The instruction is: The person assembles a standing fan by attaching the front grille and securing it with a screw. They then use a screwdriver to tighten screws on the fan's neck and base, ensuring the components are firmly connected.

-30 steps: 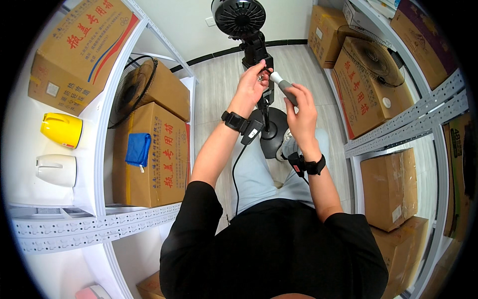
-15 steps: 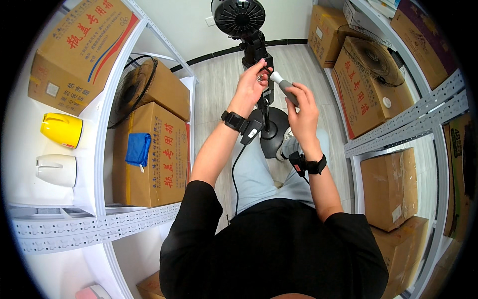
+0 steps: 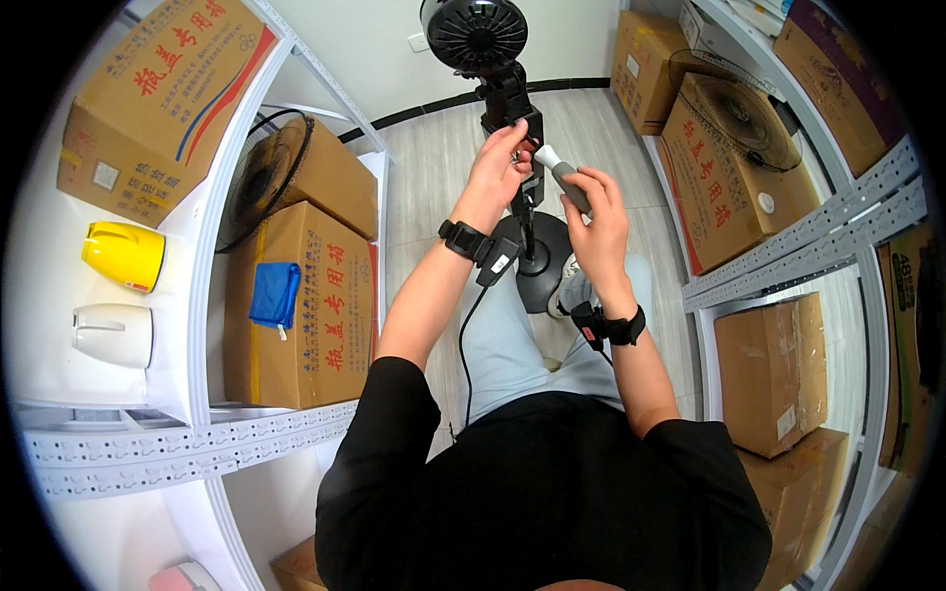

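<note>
In front of me stands a black pedestal fan without its blade or guards; its round motor housing (image 3: 477,37) is at the top, above a black neck and pole (image 3: 528,236). A round black base (image 3: 557,244) rests on the floor by my shoe. Beside the neck, my left hand (image 3: 500,165) is closed, thumb and fingers pinched together; whatever they grip is too small to make out. My right hand (image 3: 601,219) holds a grey-handled screwdriver (image 3: 566,175) with a white collar, slanted up and left toward the neck. The screwdriver's tip is hard to see.
A shelf on the left bears cardboard boxes (image 3: 296,335), a wire fan guard (image 3: 264,182), a blue cloth (image 3: 275,294), and yellow (image 3: 123,256) and white (image 3: 111,335) housings. More boxes (image 3: 769,374) and another fan guard (image 3: 739,113) are on the right shelves. A cable (image 3: 463,360) hangs from my left wrist.
The screwdriver's white end has dropped back very slightly toward me in my right hand. My left hand stays at the fan's neck.
</note>
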Motion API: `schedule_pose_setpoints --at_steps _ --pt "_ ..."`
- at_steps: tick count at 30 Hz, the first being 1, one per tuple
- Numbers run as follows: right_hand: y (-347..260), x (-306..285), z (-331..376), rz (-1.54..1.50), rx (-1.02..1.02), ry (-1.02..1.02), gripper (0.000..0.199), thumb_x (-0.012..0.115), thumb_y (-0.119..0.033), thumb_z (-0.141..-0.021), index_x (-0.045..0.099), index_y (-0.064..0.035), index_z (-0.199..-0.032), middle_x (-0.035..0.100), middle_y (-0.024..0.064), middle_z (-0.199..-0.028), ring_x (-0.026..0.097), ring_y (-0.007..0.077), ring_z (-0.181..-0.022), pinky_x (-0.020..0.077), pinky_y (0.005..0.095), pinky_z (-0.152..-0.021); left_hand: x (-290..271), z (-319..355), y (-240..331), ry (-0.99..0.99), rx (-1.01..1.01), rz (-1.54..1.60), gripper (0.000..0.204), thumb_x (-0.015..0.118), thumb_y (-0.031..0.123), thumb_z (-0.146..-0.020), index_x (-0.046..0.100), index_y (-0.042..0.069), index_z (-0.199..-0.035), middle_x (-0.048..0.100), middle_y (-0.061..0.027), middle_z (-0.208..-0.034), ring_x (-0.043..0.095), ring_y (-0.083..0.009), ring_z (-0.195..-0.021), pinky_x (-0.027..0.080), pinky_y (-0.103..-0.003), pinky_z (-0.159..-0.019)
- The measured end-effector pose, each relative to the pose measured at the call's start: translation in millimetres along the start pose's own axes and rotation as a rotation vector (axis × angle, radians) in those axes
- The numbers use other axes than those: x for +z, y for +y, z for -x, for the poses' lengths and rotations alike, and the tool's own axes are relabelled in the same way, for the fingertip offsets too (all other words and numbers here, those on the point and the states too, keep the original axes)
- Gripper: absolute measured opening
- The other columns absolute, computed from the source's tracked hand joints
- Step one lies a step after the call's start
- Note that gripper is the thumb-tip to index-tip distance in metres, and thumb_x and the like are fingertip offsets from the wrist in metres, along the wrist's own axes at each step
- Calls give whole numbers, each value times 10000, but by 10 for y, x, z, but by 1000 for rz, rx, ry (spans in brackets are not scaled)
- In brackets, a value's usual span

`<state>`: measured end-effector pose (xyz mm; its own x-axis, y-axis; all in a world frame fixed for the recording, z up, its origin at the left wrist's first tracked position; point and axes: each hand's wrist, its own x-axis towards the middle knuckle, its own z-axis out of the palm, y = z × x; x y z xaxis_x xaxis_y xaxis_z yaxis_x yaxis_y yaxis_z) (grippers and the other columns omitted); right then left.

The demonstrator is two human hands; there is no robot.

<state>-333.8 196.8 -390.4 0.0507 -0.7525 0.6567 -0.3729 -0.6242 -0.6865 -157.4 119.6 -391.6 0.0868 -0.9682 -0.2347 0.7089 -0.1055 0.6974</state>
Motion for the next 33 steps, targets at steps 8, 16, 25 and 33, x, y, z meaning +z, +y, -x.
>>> schedule_pose_setpoints --at_steps 8,16,25,33 --pt "-73 31 17 -233 408 -7 314 701 -91 -823 586 -49 -1112 610 128 -1125 647 300 -927 531 362 -739 -166 -123 10 -102 -32 85 208 684 182 -896 572 49 -1011 627 -135 -941 498 -103 -636 407 -215 -517" --pt "70 21 -9 65 -106 57 367 714 -131 -835 557 -44 -1155 653 162 -1021 660 290 -920 523 342 -745 -29 -37 -25 -52 51 -74 158 614 166 -941 539 30 -974 642 -128 -923 492 -79 -637 390 -197 -537" --pt "-18 -3 51 -108 287 -66 378 726 -107 -808 577 -80 -1154 659 141 -1032 659 311 -926 522 353 -753 13 -8 -11 -46 -14 67 135 620 160 -937 540 55 -966 634 -135 -910 482 -79 -638 396 -205 -535" --pt "-135 -16 16 -120 311 -22 368 722 -90 -797 592 -67 -1141 662 143 -1018 661 315 -920 522 358 -748 -136 -86 -4 -93 -3 6 127 630 156 -930 551 56 -927 622 -112 -882 484 -83 -637 396 -212 -523"
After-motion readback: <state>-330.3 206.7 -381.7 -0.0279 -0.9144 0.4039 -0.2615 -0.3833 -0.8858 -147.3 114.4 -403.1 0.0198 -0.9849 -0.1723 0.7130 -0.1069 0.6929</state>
